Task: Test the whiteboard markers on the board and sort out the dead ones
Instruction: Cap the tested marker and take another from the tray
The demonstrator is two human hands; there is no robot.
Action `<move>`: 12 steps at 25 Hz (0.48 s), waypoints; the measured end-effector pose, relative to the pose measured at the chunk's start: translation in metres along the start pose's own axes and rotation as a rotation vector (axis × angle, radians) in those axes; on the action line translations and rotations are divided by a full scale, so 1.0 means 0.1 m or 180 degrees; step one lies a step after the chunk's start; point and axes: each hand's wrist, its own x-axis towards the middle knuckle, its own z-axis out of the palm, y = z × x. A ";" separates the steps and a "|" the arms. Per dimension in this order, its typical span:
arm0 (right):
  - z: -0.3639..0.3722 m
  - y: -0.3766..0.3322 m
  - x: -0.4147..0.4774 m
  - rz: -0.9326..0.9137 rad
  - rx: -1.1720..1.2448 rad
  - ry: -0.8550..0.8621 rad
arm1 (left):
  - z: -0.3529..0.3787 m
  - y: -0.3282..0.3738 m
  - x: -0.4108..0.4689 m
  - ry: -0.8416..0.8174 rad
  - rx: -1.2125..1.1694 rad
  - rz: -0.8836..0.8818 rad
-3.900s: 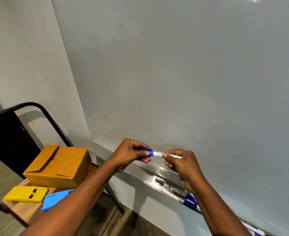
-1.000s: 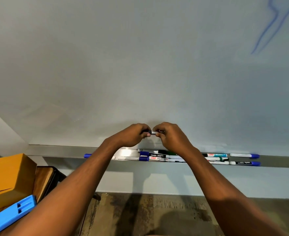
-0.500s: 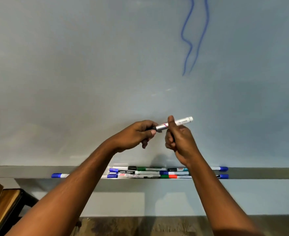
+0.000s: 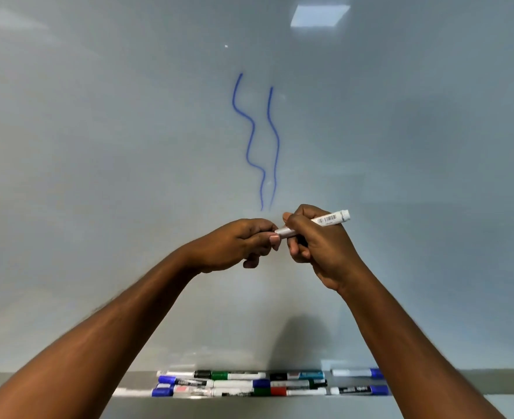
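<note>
The right hand (image 4: 322,249) is gripping a white-barrelled whiteboard marker with a barcode label (image 4: 328,219), fingers curled round its middle. The left hand (image 4: 237,243) is pinching the marker's grey end between thumb and forefinger. Two wavy blue lines (image 4: 277,146) are sitting on the grey-white whiteboard (image 4: 98,146) just above the fingertips. Far below them, assorted capped markers (image 4: 240,384) are lying in the metal tray (image 4: 506,381).

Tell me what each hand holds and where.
One white marker: the right hand wraps its middle, and the left hand pinches its left end.
</note>
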 end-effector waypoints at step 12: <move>-0.25 -0.90 0.21 -0.0439 -0.0051 -0.0147 | -0.27 0.88 0.44 -0.0058 0.0319 0.0546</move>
